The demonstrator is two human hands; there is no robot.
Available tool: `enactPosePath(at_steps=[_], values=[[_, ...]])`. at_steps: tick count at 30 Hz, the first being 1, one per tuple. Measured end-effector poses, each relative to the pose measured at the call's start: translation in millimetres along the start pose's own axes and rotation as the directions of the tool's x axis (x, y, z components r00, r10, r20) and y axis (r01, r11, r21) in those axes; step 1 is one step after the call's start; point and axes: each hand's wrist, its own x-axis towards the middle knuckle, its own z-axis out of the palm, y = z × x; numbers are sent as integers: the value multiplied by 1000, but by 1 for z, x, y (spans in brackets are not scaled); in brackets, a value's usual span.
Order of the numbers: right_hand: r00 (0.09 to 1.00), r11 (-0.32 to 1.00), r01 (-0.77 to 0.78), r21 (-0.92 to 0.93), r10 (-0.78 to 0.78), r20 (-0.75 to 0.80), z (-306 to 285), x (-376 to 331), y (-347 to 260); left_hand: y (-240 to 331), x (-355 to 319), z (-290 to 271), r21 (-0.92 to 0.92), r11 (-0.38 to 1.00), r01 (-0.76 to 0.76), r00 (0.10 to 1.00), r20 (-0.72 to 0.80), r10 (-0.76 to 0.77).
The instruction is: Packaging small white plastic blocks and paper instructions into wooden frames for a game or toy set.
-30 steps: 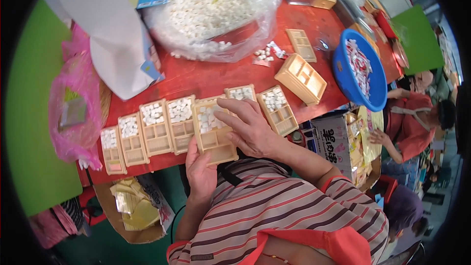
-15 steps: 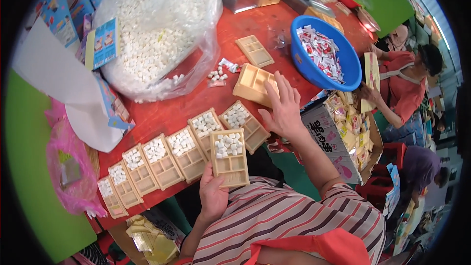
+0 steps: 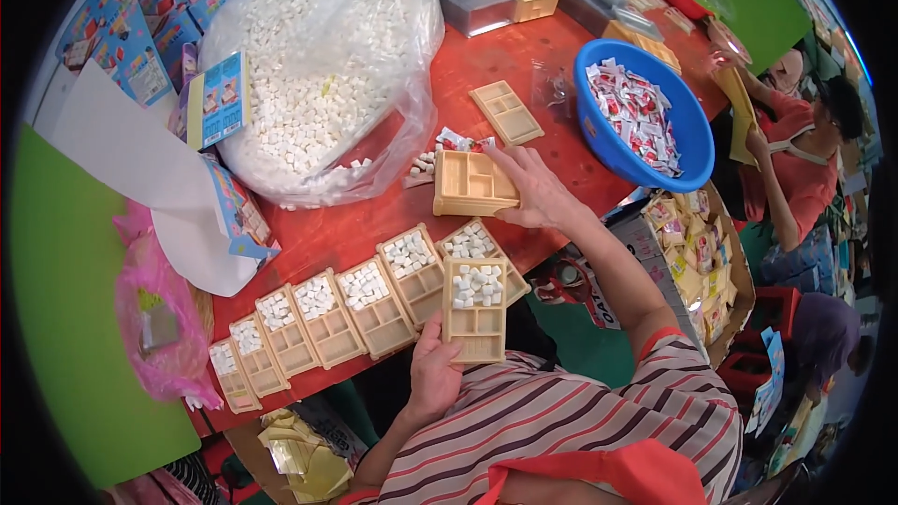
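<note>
My left hand (image 3: 434, 376) grips the near end of a tan plastic tray (image 3: 476, 310) whose far compartment is full of small white cubes; the tray lies over the table's front edge. My right hand (image 3: 535, 190) reaches forward and rests on the side of a stack of empty tan trays (image 3: 470, 183). A few loose white cubes (image 3: 426, 163) lie just beyond that stack. A row of several half-filled trays (image 3: 323, 317) lines the red table (image 3: 552, 56) edge to my left.
A big clear bag of white cubes (image 3: 313, 65) sits at the back left, next to blue printed boxes (image 3: 140, 14). A blue basin of wrapped sweets (image 3: 638, 115) stands to the right. Another empty tray (image 3: 506, 112) lies beyond my right hand. Another person (image 3: 795, 140) works at far right.
My right hand has left the row of filled trays and reached forward to the stack of empty trays. My left hand keeps hold of the filled tray. The view has shifted left.
</note>
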Motion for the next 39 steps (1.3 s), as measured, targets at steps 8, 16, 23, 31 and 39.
enactPosePath(at_steps=[8,16,23,31,39], values=[[971,980,199,13,-199,133,24,62,-12,3,3,1,10,1000,-24,999,-22,24],[992,935,-33,353,75,-106,-7,19,-34,-1,35,25,-19,998,-61,998,10,61],[836,13,-330,944,468,286,2,-76,-11,-31,89,59,3,1000,18,995,95,-19],[855,-201,-192,960,445,265,4,-67,34,-53,118,73,87,994,62,992,104,-71],[874,-102,-275,956,388,293,9,-32,56,-29,103,69,97,989,112,994,0,-112]])
